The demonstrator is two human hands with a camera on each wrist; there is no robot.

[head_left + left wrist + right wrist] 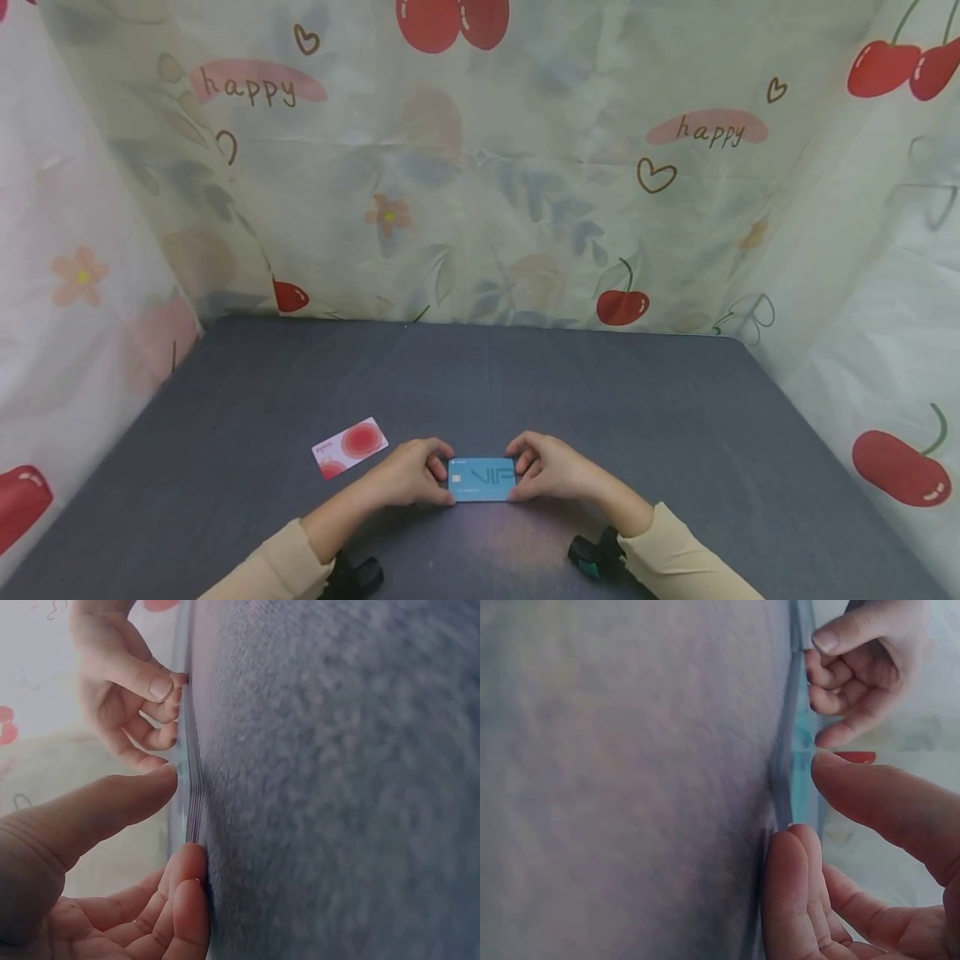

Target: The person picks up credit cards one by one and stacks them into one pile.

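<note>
A light-blue card marked VIP [482, 481] lies face up on top of a stack, its long side toward me. Layered edges of several cards [193, 780] show beneath it in the left wrist view. At the stack's left end my left hand [411, 473] holds it, thumb by the near corner and fingers bent along the side. My right hand [553, 473] grips the opposite end in the same way. Left of my left hand, a pink-and-white card with red circles [350, 447] lies apart, turned at an angle.
A dark grey cloth [600, 392] covers the table. Curtains printed with cherries, hearts and "happy" [487, 192] hang behind it and along both sides. Black straps with devices [592, 557] sit at the wrists, below the beige sleeves [675, 554].
</note>
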